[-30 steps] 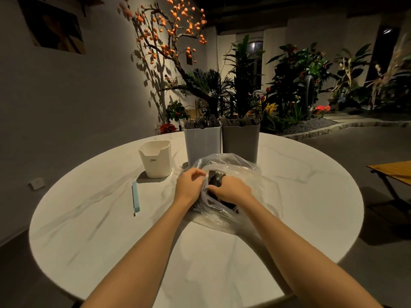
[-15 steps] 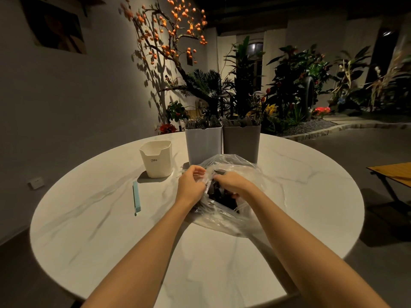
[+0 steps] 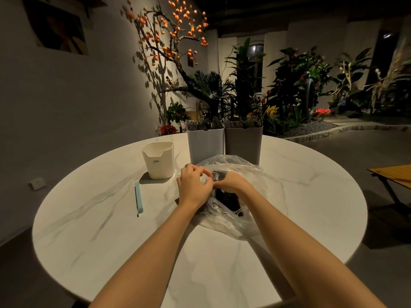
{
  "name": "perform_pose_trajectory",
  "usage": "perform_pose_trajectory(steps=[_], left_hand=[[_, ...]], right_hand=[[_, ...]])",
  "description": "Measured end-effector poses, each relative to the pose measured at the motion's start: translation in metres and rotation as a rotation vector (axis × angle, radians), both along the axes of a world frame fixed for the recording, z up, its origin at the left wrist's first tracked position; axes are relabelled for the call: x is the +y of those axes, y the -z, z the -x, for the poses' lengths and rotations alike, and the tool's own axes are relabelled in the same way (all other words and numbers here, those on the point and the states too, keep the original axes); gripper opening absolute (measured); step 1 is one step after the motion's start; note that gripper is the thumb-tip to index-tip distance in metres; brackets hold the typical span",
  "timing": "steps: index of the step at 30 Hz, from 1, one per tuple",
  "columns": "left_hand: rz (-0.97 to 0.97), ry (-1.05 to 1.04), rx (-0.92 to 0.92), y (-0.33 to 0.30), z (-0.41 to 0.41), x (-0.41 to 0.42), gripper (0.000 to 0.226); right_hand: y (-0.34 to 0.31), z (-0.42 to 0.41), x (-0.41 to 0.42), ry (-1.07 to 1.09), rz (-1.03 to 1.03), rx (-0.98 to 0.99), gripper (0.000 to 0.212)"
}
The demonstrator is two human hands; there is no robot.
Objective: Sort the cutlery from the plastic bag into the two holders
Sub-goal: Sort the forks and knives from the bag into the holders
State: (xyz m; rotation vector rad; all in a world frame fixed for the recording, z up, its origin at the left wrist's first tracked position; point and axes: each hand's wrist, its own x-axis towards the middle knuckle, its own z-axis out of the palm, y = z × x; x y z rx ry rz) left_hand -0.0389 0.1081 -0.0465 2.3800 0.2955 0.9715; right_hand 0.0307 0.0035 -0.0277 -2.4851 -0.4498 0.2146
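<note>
the round white marble-patterned table (image 3: 300, 196) fills the middle of the view. on it, toward twelve o'clock, stand two tall square plastic holders side by side and touching: the light grey holder (image 3: 205, 143) on the left and the darker grey holder (image 3: 243, 143) on the right, both packed with dark cutlery sticking up past their rims. just in front of them, at the table's centre, lies the crumpled clear plastic bag (image 3: 262, 196), with dark cutlery (image 3: 226, 197) showing through its open mouth. at about ten o'clock from the bag stands a small cream plastic cup with a notched rim (image 3: 158, 160), and at nine o'clock lies a slim pale blue stick-shaped item (image 3: 138, 199), flat on the table.

both bare forearms reach in from six o'clock and meet at the bag's mouth. the left hand (image 3: 194, 185) is knuckles up, its fingers curled and pinching the bag's left edge. the right hand (image 3: 232, 182) is bent down at the wrist, fingers dipped into the opening; what they hold, if anything, is hidden by film and hand.
</note>
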Motion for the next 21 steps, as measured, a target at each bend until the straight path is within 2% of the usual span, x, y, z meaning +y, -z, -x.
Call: perform_pose_trajectory(steps=[3, 5, 7, 9, 12, 16, 21], left_hand=[[-0.152, -0.082, 0.222, -0.001, 0.001, 0.004, 0.022], [-0.063, -0.057, 0.298, 0.000, 0.002, 0.010, 0.025], [0.105, 0.034, 0.251, 0.001, 0.003, 0.017, 0.015], [0.257, 0.101, 0.203, 0.001, 0.006, 0.020, 0.006], [0.391, 0.144, 0.170, 0.001, 0.007, 0.018, 0.013], [0.428, 0.100, 0.111, -0.003, 0.007, 0.011, 0.016], [0.254, 0.053, 0.109, -0.006, 0.011, 0.005, 0.031]], right_hand=[[0.001, 0.002, 0.001, -0.009, 0.030, -0.010, 0.025], [0.002, 0.000, 0.002, -0.011, 0.015, -0.014, 0.019], [0.002, -0.003, 0.002, -0.020, -0.010, -0.010, 0.018], [0.003, -0.002, 0.003, -0.015, -0.029, -0.018, 0.026], [0.002, 0.006, 0.004, -0.004, 0.029, -0.035, 0.033], [-0.006, 0.008, 0.001, -0.004, 0.030, -0.018, 0.027], [-0.023, 0.010, -0.010, -0.051, 0.068, 0.041, 0.015]])
